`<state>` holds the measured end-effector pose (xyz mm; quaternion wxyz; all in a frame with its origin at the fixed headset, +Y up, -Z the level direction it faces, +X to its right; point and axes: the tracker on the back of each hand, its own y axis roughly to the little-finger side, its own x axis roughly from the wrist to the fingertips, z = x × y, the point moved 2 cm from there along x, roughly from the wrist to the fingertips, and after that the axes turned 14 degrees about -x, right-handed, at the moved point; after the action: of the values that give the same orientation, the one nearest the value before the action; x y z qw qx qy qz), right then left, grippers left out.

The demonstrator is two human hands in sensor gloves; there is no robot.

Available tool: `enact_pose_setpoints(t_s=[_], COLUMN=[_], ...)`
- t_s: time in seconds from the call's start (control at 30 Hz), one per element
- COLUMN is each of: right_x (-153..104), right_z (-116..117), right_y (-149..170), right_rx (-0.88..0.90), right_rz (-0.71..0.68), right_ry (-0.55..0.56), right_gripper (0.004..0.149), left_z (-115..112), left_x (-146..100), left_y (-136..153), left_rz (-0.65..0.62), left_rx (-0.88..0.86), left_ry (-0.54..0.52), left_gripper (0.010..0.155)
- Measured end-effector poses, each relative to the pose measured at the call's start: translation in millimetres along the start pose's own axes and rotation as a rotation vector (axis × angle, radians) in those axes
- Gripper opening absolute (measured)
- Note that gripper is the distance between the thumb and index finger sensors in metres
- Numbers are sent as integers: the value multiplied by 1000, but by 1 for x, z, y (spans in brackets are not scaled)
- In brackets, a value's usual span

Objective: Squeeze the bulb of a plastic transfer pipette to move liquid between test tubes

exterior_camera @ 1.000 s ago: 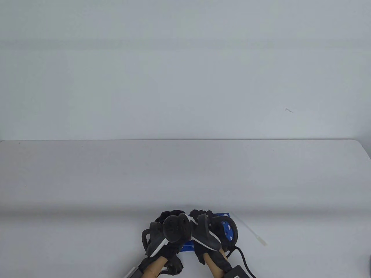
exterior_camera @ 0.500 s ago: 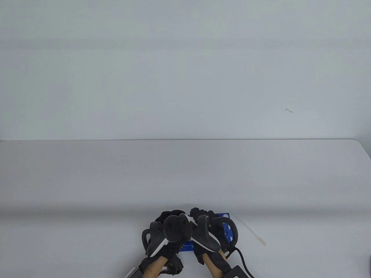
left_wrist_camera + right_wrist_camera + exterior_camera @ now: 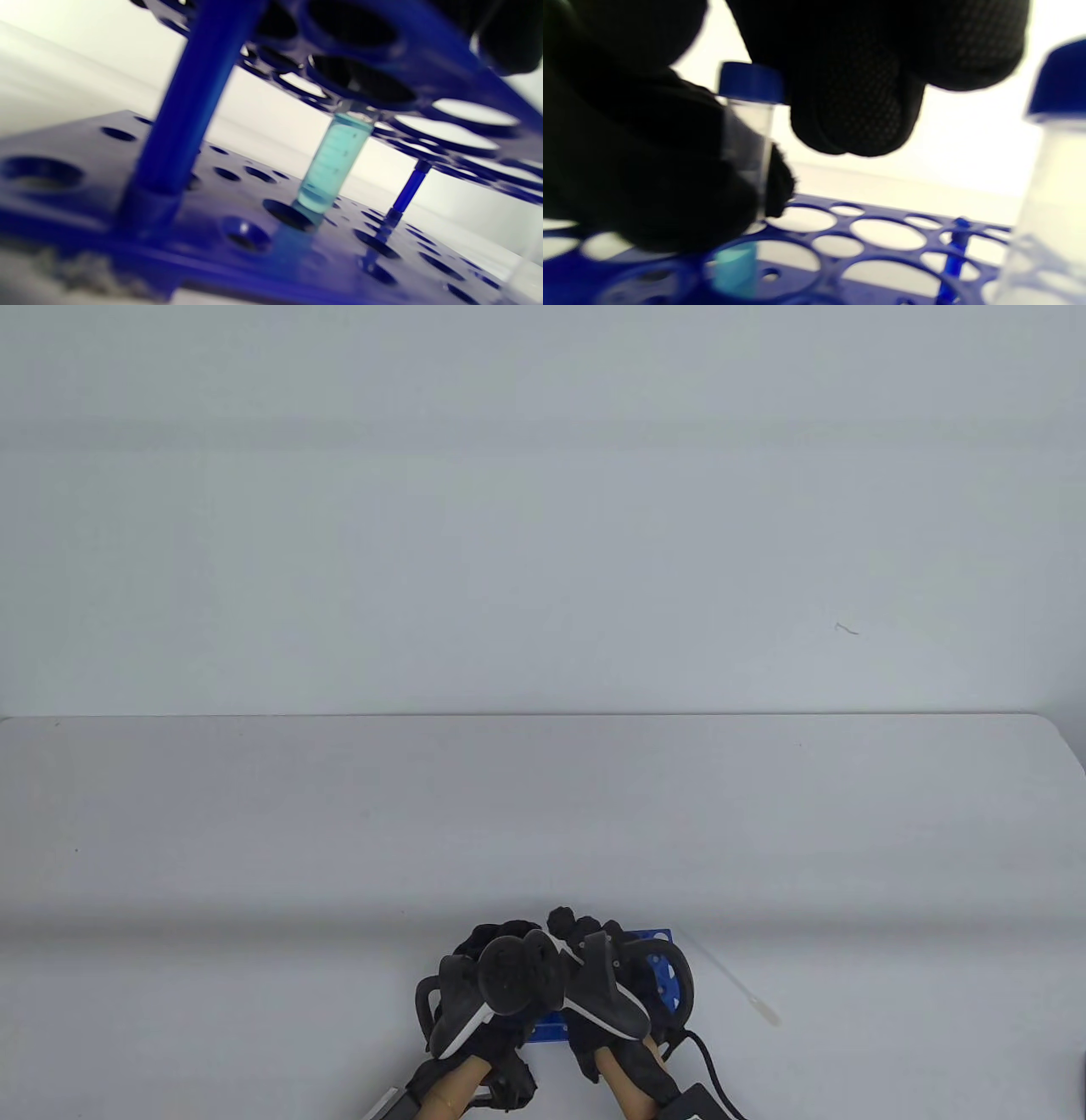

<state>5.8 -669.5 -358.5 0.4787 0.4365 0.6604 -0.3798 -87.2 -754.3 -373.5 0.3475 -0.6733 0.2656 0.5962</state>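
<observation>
Pale wall stands behind a plain grey table (image 3: 254,831), and both gloved hands work at its near edge. Black fingers (image 3: 649,186) curl round a clear test tube (image 3: 751,127) with a blue cap, pinching it just above a blue rack (image 3: 882,254); teal liquid shows in the tube's lower end inside the rack. Which hand these fingers belong to I cannot tell for sure from the right wrist view; other fingertips (image 3: 857,106) hang just above the rack, touching nothing visible. A second capped tube (image 3: 1048,169) stands at the rack's right. In the table view the left hand (image 3: 488,984) and right hand (image 3: 607,984) cover the rack, and the pipette (image 3: 734,980) lies on the table just right of it.
</observation>
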Motion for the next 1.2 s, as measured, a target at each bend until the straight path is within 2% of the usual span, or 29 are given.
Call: enact_pose_setpoints(t_s=[0.07,0.13,0.27,0.4,0.47,0.57,0.6,0.77,0.9,1.03,1.07,1.13,1.2], right_x=[-2,-4,-8,-11,-13,-11,-10,-6,-9,-11,-11,-12,-13], right_z=[-1,-6,-13,-15,-12,-9,-9,-6,-12,-17,-18,-21,-25], right_y=[-3,-4,-6,-8,-10,-11,-12,-21,-33,-37,-35,-31,-27], right_rx=[-73,-94,-4,32,12,-71,-77,19,-22,-70,-65,-105,-162], right_rz=[12,3,-51,-76,-42,5,10,-20,-77,-54,-33,-5,19], right_ry=[13,14,-60,-91,-15,19,21,-37,-39,-11,29,40,35], right_gripper=[68,61,50,48,54,69,69,53,47,47,55,62,63], left_z=[0,0,0,0,0,0,0,0,0,0,0,0,0], left_x=[0,0,0,0,0,0,0,0,0,0,0,0,0], left_y=[0,0,0,0,0,0,0,0,0,0,0,0,0], left_rz=[0,0,1,0,1,2,2,1,1,1,1,1,1], left_rx=[1,0,1,1,0,-1,0,1,1,0,1,0,0], left_ry=[-1,0,-2,-2,-2,-2,-2,-2,-2,-2,-2,-2,-2], left_gripper=[50,50,50,50,50,50,50,50,50,50,50,50,50])
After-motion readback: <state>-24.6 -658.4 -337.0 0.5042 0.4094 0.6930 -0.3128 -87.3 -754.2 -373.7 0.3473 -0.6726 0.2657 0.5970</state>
